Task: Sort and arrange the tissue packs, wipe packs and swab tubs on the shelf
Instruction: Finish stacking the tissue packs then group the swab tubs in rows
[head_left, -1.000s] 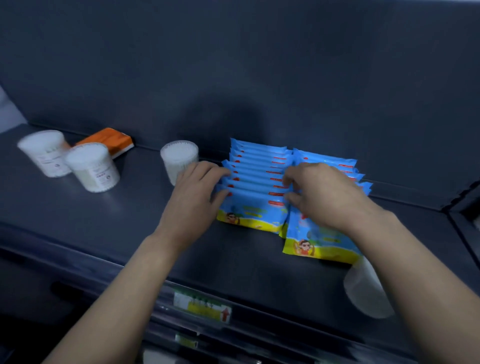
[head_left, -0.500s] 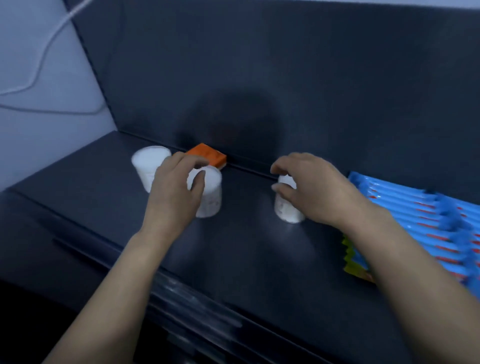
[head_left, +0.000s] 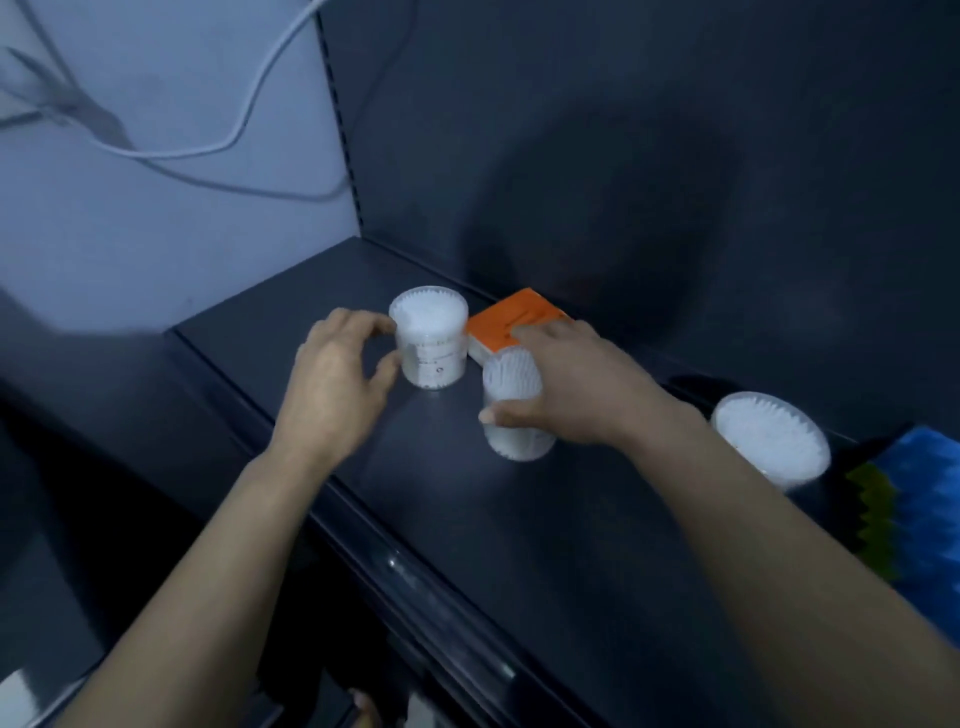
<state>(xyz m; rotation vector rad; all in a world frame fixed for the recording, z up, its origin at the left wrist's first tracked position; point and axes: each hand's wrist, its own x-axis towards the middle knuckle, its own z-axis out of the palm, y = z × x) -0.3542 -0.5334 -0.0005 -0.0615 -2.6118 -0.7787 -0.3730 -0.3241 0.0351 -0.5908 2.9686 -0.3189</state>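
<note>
- Progress, as I judge it: the blue wipe packs (head_left: 914, 525) already stand in a tight row at 4 o'clock on the shelf (head_left: 571, 561), so that group looks finished. The swab tubs are loose and the tissue pack is not yet placed, so perhaps half remains.
- The left hand (head_left: 337, 384) curls forefinger and thumb round the left tub (head_left: 428, 338), which stands upright at 11 o'clock.
- The right hand (head_left: 566, 395) grips the middle tub (head_left: 511, 415), thumb on its front wall, fingers reaching over it towards the orange tissue pack (head_left: 514, 325) at 12 o'clock, by the back wall.
- The right tub (head_left: 769, 441) stands apart at 3 o'clock, untouched.
- The tubs are clear, smooth plastic cylinders packed with white cotton tips. The tissue pack is a flat, soft-looking block. The wipe packs are glossy film with zigzag-cut ends. The shelf is dark, matte metal.
</note>
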